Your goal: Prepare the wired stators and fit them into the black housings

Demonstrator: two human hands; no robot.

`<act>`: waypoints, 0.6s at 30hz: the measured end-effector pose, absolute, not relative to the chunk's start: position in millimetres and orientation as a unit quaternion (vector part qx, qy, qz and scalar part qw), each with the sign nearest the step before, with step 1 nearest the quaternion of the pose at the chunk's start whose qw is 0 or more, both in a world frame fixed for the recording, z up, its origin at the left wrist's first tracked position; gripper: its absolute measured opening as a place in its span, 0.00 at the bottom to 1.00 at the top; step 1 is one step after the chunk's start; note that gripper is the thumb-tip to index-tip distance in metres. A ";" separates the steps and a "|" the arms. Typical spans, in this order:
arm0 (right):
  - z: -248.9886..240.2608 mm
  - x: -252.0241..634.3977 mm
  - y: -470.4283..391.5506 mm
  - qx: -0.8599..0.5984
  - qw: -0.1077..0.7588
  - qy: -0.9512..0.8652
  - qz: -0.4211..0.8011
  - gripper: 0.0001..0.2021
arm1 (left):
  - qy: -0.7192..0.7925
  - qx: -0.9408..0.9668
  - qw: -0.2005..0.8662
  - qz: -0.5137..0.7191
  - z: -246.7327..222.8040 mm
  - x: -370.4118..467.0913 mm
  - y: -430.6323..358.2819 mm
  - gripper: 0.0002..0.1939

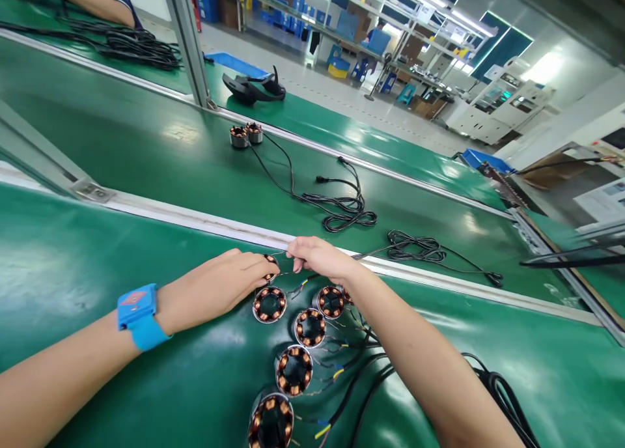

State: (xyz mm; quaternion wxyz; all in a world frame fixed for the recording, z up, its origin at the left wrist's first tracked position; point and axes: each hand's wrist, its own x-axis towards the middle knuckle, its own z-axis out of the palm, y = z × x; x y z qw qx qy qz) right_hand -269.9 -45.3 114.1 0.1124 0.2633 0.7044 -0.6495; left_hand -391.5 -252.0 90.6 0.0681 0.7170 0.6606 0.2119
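Note:
My left hand (227,282), with a blue strap on its wrist, has its fingers closed over a motor stator (271,260), a ring with copper windings that is mostly hidden under them. To its right my right hand (315,256) pinches thin wires; a black cable (374,252) runs out from behind that wrist over the white rail. Just below the left fingertips lies another stator (270,305), apart from the hand. Further stators (310,327) stand in a slanting row towards me, their coloured leads (336,372) and black cables trailing right, partly under my right forearm.
Beyond the white rail (195,221), on the green conveyor belt (161,155), are two stators (239,137) with coiled cables (346,204). Another cable coil (420,246) lies right. Metal posts (185,44) rise at left. Across the belt, a person's arm (97,4) is near a cable bundle (141,47).

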 end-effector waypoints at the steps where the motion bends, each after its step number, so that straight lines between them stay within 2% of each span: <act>1: 112.4 -269.7 -45.6 0.263 0.118 0.706 -0.647 0.11 | 0.657 0.722 0.055 0.209 90.1 -392.2 -252.9 0.18; 3: 111.6 -266.4 -44.4 0.255 0.110 0.718 -0.639 0.10 | 0.651 0.729 0.026 0.209 90.3 -393.0 -255.4 0.18; 6: 120.1 -253.2 -39.5 0.210 0.006 0.770 -0.602 0.04 | 0.640 0.731 -0.032 0.235 94.9 -389.2 -260.0 0.18; 8: 130.5 -241.8 -37.8 0.160 -0.047 0.796 -0.582 0.08 | 0.627 0.733 -0.060 0.258 99.3 -380.6 -262.8 0.15; 9: 135.7 -236.5 -38.2 0.133 -0.047 0.807 -0.573 0.10 | 0.619 0.735 -0.069 0.269 100.8 -374.3 -263.9 0.13; 15: 141.6 -225.7 -51.7 0.021 0.094 0.898 -0.428 0.20 | 0.624 0.733 -0.111 0.248 91.4 -333.7 -267.3 0.15; 18: 131.8 -228.6 -53.4 0.052 0.126 0.877 -0.461 0.25 | 0.634 0.730 -0.104 0.231 84.5 -329.2 -268.7 0.15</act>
